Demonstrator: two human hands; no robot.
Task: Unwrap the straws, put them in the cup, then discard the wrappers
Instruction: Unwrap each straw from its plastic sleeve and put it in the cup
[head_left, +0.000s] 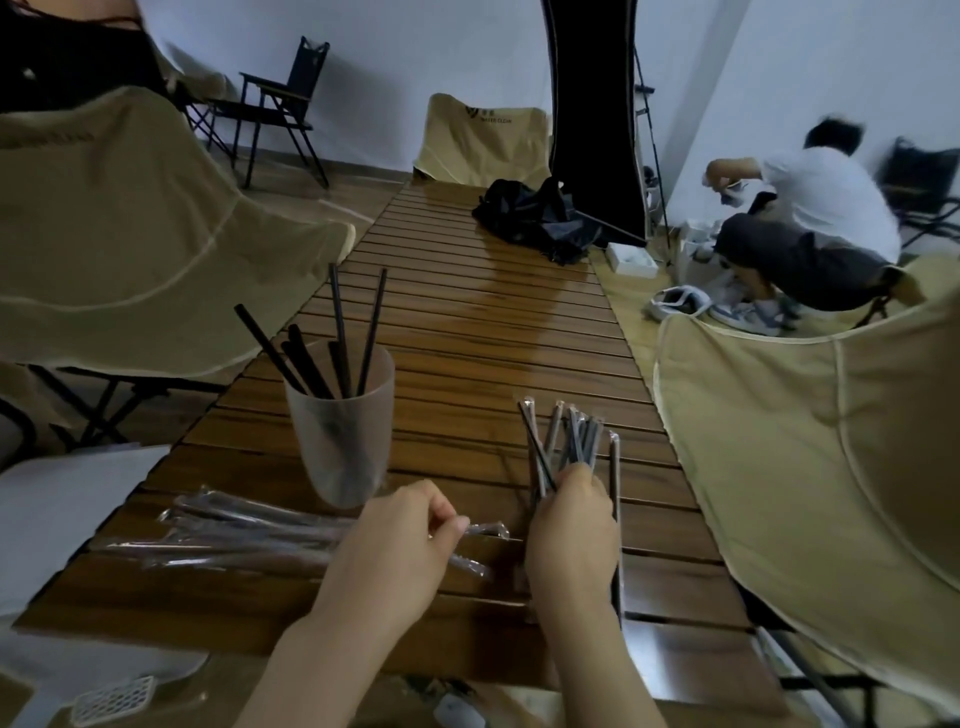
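Wrapped straws (569, 447) fanned at 3 o'clock of the cup (340, 431), right hand (571, 530) curled round them. Left hand (400, 551) pinched a wrapper end (485, 530). Empty wrappers (244, 535) lay at 7 o'clock on the tabletop (467, 332); black straws (332, 343) stood in the cup.

near ends of wrapped straws (571, 447) hidden under right hand (571, 540)

Head cam; looks fwd & down, close over slatted table (498, 322); single view.

Two bare forearms, no sleeves in view, left hand (400, 540), right hand (571, 535), short nails
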